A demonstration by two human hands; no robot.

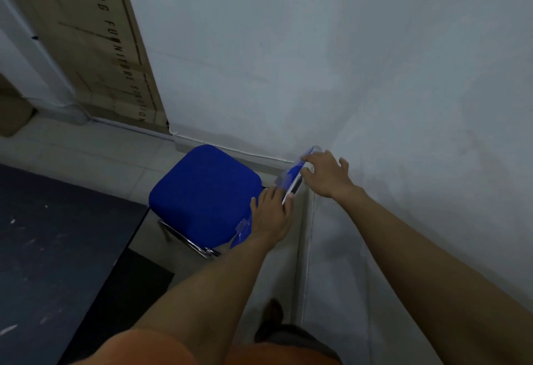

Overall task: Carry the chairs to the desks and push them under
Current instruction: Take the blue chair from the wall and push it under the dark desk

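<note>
Blue chair [204, 191] stands in corner against wall [317, 61]. Left hand [271, 214] fingers curl over backrest [294, 175] near end. Right hand [326, 174] pinches far end. Two-handed hold, likely for lifting.

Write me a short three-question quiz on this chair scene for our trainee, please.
1. What colour is the chair seat?
2. True or false: the chair is tipped over on its side.
3. Which part of the chair does the left hand grip? A the seat, B the backrest, C an armrest.

Key: 1 blue. 2 false, it stands upright close to the wall. 3 B.
</note>
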